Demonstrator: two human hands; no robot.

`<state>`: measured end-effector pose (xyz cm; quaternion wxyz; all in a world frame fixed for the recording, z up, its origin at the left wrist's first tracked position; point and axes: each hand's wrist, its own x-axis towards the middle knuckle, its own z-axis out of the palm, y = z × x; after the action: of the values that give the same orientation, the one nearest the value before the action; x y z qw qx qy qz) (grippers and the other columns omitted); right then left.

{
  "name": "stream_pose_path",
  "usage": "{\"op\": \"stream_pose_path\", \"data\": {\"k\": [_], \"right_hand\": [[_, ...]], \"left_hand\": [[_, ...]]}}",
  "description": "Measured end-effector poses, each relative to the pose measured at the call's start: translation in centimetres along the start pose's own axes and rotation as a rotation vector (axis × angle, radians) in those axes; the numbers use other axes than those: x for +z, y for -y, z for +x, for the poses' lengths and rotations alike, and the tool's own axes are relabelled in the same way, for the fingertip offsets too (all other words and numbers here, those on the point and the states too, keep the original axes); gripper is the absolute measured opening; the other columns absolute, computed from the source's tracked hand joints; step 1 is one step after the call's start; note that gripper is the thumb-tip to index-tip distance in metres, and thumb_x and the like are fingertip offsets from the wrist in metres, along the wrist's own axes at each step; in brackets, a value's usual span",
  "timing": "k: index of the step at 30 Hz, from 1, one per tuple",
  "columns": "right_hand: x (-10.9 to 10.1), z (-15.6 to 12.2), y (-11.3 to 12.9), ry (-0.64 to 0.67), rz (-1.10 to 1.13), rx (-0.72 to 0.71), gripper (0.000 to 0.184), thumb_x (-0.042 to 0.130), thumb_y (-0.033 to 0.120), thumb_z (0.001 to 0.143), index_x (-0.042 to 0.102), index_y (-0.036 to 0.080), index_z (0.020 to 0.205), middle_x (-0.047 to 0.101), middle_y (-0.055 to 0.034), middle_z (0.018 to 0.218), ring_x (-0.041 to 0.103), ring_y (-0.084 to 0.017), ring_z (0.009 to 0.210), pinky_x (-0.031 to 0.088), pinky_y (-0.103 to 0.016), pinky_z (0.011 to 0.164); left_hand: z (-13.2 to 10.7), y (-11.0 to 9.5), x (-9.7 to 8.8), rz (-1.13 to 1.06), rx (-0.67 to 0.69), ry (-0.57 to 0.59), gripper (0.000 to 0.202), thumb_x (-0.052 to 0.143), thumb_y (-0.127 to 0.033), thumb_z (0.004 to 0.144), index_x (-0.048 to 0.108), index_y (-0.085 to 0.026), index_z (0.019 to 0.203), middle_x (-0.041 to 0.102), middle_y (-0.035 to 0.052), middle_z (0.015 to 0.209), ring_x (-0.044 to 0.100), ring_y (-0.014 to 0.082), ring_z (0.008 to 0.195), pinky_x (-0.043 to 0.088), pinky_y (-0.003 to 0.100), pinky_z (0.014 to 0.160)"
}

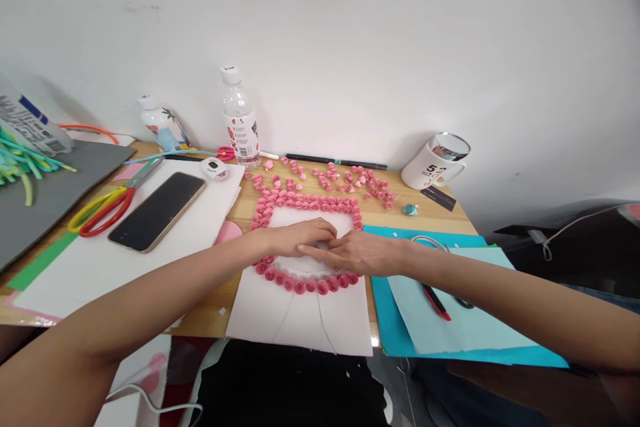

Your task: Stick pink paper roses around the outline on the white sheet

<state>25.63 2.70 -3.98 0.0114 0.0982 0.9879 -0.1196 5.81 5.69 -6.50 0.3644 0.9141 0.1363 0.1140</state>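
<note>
A white sheet lies at the table's front edge, ringed by a frame of small pink paper roses. Both my hands meet in the middle of that frame. My left hand rests there with its fingers curled together, overlapping the fingertips of my right hand, whose fingers point left and lie close together on the sheet. Whether anything sits between the fingers is hidden. Loose pink roses are scattered behind the frame.
A black phone and red-yellow scissors lie on white paper at left. Two bottles stand by the wall. A white mug is at back right. Blue sheets with a red pen lie at right.
</note>
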Motion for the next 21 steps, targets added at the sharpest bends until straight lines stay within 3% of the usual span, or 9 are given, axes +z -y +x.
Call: {"op": "stream_pose_path", "data": {"k": [5,11,21], "right_hand": [[0.2,0.0,-0.2,-0.055,-0.013,-0.028,0.062,0.036,0.003,0.083,0.029,0.017,0.143,0.054,0.0033,0.066,0.049,-0.013,0.064,0.038,-0.023,0.053],[0.3,0.2,-0.4,-0.020,0.019,-0.072,0.070,0.037,0.000,0.078,0.022,0.014,0.145,0.057,0.0002,0.078,0.050,-0.013,0.065,0.043,-0.026,0.059],[0.0,-1.0,-0.5,-0.040,0.052,-0.043,0.074,0.036,0.002,0.082,0.005,0.014,0.148,0.054,0.0021,0.070,0.048,-0.015,0.069,0.048,-0.029,0.067]], "left_hand": [[0.1,0.0,0.0,-0.037,-0.018,-0.009,0.016,0.050,-0.013,0.079,0.058,-0.013,0.092,0.060,0.0128,0.106,0.052,0.0227,0.103,0.045,0.034,0.085],[0.0,0.2,0.2,-0.085,-0.006,-0.034,0.023,0.049,-0.009,0.079,0.060,-0.015,0.098,0.060,0.0114,0.111,0.052,0.0230,0.106,0.043,0.038,0.091],[-0.1,0.3,0.4,-0.078,-0.043,-0.038,0.020,0.054,-0.011,0.081,0.060,-0.015,0.100,0.059,0.0121,0.110,0.051,0.0221,0.109,0.042,0.036,0.094]]}}
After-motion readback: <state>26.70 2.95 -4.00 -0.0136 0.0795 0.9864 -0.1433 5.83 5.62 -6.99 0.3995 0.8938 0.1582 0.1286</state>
